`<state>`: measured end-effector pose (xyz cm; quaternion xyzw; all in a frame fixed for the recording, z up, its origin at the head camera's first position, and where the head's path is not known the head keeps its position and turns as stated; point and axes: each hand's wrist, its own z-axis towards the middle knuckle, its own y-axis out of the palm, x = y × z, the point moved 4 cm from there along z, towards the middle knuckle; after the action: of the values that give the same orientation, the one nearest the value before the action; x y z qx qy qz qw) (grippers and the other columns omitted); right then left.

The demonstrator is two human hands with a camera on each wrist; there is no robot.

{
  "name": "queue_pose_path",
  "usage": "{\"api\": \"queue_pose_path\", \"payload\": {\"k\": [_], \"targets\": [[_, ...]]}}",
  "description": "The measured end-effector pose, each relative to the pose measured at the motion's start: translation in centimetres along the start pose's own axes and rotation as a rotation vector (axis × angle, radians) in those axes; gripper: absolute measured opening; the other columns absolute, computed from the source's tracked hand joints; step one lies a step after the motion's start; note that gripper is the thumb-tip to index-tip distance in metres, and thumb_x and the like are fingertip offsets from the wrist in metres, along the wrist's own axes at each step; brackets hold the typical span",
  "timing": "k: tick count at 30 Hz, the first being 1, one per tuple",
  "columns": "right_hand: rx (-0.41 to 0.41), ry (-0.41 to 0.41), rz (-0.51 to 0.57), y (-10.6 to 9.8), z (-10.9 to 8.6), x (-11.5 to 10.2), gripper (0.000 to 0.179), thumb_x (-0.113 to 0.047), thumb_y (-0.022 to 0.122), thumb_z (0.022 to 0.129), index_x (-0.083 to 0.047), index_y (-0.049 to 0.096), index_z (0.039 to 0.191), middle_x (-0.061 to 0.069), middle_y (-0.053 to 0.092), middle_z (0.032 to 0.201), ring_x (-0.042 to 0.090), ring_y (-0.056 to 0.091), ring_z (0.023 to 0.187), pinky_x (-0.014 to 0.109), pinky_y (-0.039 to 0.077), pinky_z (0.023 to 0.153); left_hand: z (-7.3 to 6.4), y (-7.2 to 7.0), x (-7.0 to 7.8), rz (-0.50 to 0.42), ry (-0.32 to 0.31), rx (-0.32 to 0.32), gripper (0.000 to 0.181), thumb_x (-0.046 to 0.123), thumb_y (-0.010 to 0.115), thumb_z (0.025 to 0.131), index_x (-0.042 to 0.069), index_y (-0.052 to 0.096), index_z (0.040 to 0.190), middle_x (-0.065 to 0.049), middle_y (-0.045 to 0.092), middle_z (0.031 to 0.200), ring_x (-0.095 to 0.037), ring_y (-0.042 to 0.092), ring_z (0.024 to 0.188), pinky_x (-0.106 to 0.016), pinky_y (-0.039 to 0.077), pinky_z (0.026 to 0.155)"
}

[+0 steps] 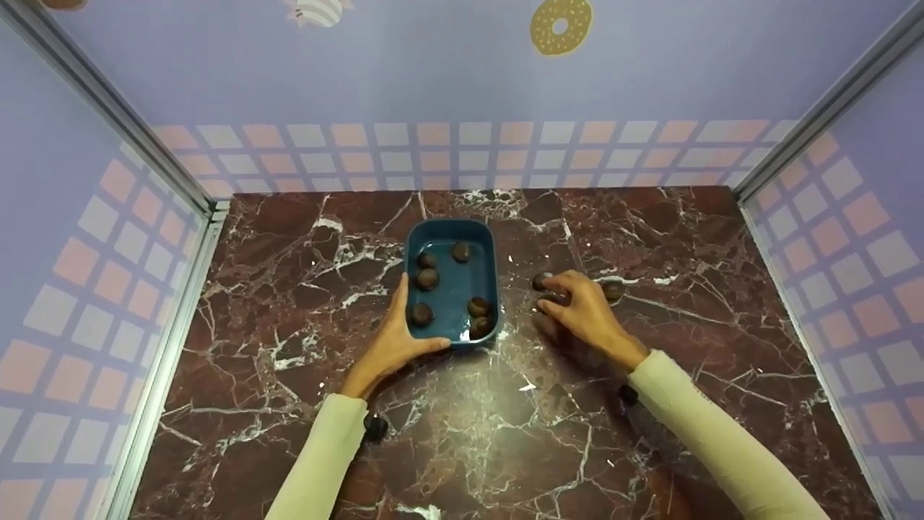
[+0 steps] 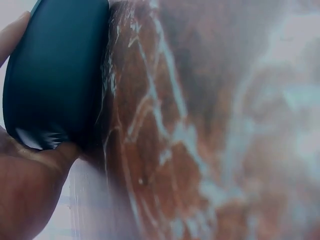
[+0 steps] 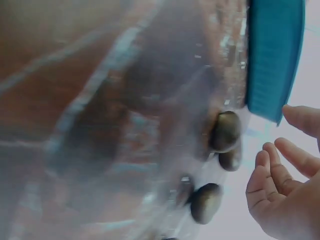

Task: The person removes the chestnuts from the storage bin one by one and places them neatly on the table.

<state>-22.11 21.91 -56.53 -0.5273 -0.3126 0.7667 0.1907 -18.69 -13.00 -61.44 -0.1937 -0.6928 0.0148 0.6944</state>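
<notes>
A blue rectangular dish [image 1: 453, 289] stands on the table with several round brown chestnuts [image 1: 427, 279] inside. My left hand [image 1: 399, 343] grips its near left corner, fingers along the left side and thumb across the near end. The left wrist view shows the thumb [image 2: 65, 152] against the dish wall [image 2: 57, 75]. Right of the dish, my right hand [image 1: 583, 312] hovers close to loose chestnuts on the table. One chestnut [image 1: 541, 281] lies by its fingertips and another [image 1: 612, 291] beyond the knuckles. In the right wrist view, thumb and fingers [image 3: 282, 172] are apart, holding nothing, near the chestnuts [image 3: 226, 131].
The table [image 1: 289, 404] is glossy red-brown marble with white veins. Purple panels with pink and white squares enclose it at the back [image 1: 469, 144], left and right. Metal strips [image 1: 162, 361] run along the side edges.
</notes>
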Motion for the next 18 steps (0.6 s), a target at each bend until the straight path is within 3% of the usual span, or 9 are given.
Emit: {"api": "queue_pose_path", "payload": {"k": [14, 18], "targets": [[-0.171, -0.235, -0.088, 1.8, 3.5, -4.6, 0.041, -0.016, 0.092, 0.091, 0.001, 0.08, 0.126, 0.017, 0.077, 0.124, 0.038, 0.063, 0.118, 0.054, 0.05, 0.105, 0.2, 0.3, 0.0, -0.006, -0.014, -0.015, 0.142, 0.031, 0.099, 0.084, 0.017, -0.006, 0.179, -0.013, -0.005, 0.185, -0.036, -0.001, 0.17, -0.063, 0.011, 0.133], [-0.244, -0.263, -0.121, 2.9, 4.3, -5.2, 0.044, -0.022, 0.092, 0.092, -0.002, 0.08, 0.129, 0.013, 0.077, 0.128, 0.035, 0.058, 0.118, 0.056, 0.045, 0.105, 0.4, 0.3, 0.1, -0.006, -0.001, -0.015, 0.145, 0.038, 0.101, 0.082, 0.015, -0.006, 0.178, -0.016, -0.004, 0.185, -0.039, 0.001, 0.169, -0.064, 0.011, 0.133]]}}
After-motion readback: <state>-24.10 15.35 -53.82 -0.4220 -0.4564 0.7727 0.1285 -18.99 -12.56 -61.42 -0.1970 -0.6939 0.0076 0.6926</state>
